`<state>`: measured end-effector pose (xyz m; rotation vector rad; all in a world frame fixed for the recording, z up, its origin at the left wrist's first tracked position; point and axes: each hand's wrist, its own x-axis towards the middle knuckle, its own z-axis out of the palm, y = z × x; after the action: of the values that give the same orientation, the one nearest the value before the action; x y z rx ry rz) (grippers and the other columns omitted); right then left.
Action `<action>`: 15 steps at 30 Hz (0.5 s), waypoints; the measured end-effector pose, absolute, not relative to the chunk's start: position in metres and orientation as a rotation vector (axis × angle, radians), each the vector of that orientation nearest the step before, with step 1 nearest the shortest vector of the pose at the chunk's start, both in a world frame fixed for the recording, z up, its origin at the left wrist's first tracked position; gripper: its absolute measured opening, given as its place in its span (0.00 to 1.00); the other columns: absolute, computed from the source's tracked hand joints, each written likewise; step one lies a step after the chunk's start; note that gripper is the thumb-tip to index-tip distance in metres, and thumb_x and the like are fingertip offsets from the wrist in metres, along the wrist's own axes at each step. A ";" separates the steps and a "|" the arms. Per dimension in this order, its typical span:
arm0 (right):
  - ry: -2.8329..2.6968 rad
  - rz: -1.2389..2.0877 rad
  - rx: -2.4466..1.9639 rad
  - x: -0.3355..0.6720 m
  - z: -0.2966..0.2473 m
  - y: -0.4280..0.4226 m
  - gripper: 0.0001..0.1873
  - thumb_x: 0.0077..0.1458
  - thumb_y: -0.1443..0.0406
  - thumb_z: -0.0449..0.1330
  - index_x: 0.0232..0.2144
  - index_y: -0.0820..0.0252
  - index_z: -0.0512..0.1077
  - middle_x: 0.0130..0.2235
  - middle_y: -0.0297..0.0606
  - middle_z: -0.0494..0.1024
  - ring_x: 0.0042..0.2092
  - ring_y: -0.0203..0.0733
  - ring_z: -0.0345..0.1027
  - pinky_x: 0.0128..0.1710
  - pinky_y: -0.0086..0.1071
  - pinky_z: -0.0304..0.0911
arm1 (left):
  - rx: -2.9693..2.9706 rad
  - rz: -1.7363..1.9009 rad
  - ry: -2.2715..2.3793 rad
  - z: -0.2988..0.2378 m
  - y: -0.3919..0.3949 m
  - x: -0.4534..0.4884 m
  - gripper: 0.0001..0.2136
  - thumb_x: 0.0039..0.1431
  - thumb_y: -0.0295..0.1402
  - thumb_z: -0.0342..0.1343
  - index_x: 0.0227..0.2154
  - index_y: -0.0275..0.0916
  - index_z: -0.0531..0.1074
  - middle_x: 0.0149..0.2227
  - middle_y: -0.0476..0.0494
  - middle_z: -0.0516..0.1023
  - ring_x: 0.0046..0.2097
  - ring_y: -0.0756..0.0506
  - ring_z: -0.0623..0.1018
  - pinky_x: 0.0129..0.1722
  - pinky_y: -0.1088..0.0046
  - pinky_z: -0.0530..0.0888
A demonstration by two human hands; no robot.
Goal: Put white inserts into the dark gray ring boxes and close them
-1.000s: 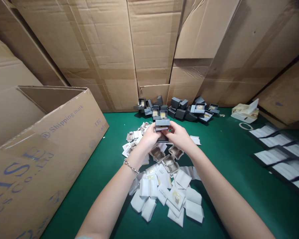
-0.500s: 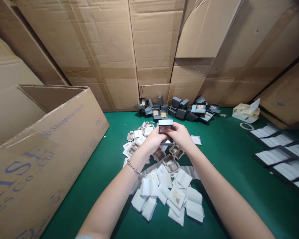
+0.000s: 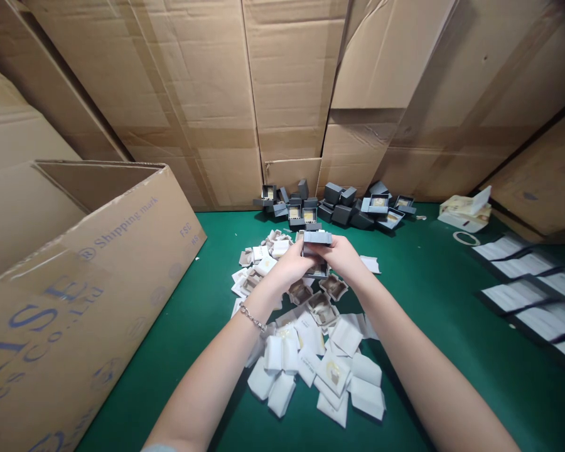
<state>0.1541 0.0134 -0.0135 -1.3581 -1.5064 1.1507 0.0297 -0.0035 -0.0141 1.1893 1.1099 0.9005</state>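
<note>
- A green work surface point(image 3: 136, 389) runs from the cardboard wall out toward the person, and everything here sits on it
- Along the back, against the cardboard: a cluster of dark grey boxes point(image 3: 341, 215), some open with gold showing inside
- In the middle: a loose heap of white folded pads point(image 3: 332, 370), with beige open inserts point(image 3: 321, 302) just beyond them
- Back right: a cream paper packet point(image 3: 464, 213), and a pale ring point(image 3: 466, 239) just beside it
- Along the right: white printed cards on black backing point(image 3: 522, 289), in overlapping rows
- Left: a big open carton point(image 3: 122, 301) marked "Shipping mark"
</note>
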 end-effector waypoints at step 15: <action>-1.412 1.176 -1.208 0.148 -0.010 0.012 0.11 0.37 0.60 0.60 0.26 0.60 0.74 0.30 0.35 0.78 0.35 0.43 0.70 0.37 0.35 0.63 | 1.168 1.033 1.096 -0.014 -0.003 0.036 0.24 0.41 0.18 0.53 0.45 0.35 0.70 0.36 0.45 0.76 0.31 0.50 0.72 0.32 0.76 0.69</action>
<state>0.1477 0.0121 -0.0095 -1.2076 -1.4123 1.1764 0.0359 -0.0035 -0.0137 1.1685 1.0963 1.0329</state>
